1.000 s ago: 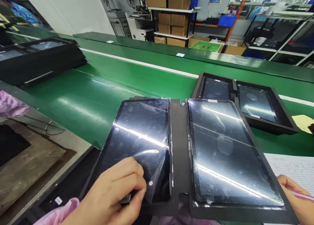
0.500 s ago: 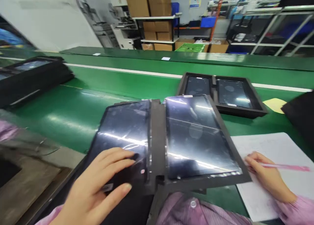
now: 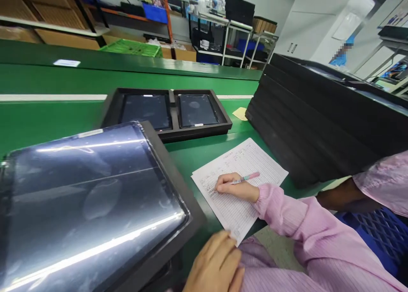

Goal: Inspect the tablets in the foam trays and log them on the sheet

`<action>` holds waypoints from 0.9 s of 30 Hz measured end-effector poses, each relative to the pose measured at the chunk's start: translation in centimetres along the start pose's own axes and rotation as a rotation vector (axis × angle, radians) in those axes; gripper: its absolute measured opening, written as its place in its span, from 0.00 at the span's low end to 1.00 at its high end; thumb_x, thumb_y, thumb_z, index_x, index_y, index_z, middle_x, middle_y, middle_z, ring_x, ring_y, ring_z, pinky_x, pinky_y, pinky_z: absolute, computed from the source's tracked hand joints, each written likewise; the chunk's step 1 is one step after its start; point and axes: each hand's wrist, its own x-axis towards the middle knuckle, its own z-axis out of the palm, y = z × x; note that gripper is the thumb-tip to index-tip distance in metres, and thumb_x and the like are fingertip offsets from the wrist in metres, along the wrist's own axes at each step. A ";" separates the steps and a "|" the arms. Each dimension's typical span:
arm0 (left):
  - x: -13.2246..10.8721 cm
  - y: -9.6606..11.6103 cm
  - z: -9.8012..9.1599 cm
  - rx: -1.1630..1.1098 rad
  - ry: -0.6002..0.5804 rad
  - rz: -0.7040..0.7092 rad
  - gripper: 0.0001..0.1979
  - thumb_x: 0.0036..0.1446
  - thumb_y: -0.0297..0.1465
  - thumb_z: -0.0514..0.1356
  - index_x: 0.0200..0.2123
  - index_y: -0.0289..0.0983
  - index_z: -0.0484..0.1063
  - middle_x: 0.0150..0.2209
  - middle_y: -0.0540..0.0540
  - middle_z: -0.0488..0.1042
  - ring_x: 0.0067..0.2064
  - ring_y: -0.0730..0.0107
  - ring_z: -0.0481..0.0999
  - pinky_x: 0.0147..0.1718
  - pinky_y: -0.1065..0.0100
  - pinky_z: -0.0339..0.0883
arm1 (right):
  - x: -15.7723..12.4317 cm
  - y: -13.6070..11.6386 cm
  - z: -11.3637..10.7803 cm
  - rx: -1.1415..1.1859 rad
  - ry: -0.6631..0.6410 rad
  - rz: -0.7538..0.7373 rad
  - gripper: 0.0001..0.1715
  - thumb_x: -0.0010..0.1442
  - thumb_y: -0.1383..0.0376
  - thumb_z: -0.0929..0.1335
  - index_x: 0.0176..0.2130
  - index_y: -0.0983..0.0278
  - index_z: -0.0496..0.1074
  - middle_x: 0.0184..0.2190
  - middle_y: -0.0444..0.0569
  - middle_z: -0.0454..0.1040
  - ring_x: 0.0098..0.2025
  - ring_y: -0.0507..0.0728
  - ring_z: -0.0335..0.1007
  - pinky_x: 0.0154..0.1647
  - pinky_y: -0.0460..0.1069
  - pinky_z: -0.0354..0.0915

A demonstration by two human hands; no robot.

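Pen [image 3: 250,176] stays gripped in the right hand [image 3: 235,188]; the left hand [image 3: 217,261], loosely bent, has reached the paper [image 3: 237,210].

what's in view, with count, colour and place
table: 1, green, centre
near tray: 1, black, lower left
near screen: 1, dark, atop
far tray: 1, black, mid-table
far screens: 2, dark, inside
tray stack: 1, black, right
paper: unclear count, white, table
pen: 1, pink-ended, over paper
note: 1, yellow, by stack
crate: 1, green, back
basket: 1, blue, lower right
boxes: several, brown, back
cabinet: 1, white, back
co-worker's sleeve: 1, pink, right
left hand: 1, bare, bottom
right hand: 1, bare, on paper
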 end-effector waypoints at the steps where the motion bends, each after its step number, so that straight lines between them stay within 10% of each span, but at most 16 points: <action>1: 0.3 0.0 1.2 0.057 -0.007 -0.014 0.12 0.62 0.32 0.50 0.39 0.35 0.71 0.42 0.42 0.74 0.48 0.60 0.72 0.43 0.62 0.72 | 0.1 0.1 0.0 0.004 -0.003 0.003 0.15 0.48 0.57 0.70 0.26 0.67 0.70 0.23 0.44 0.69 0.28 0.51 0.65 0.32 0.47 0.61; 7: 0.3 -1.3 4.4 0.339 -0.108 -0.112 0.20 0.60 0.37 0.51 0.47 0.25 0.67 0.51 0.30 0.67 0.54 0.45 0.65 0.43 0.51 0.71 | 0.0 0.6 1.0 -0.099 0.120 -0.082 0.16 0.45 0.62 0.72 0.20 0.66 0.62 0.18 0.39 0.63 0.21 0.47 0.57 0.22 0.43 0.54; 27: 1.1 -0.7 3.3 0.201 -0.210 -0.221 0.22 0.58 0.33 0.55 0.50 0.21 0.65 0.50 0.30 0.66 0.56 0.43 0.61 0.49 0.52 0.62 | -0.6 0.3 1.4 -0.413 0.101 -0.283 0.20 0.54 0.68 0.65 0.17 0.65 0.52 0.15 0.37 0.53 0.18 0.45 0.48 0.17 0.41 0.48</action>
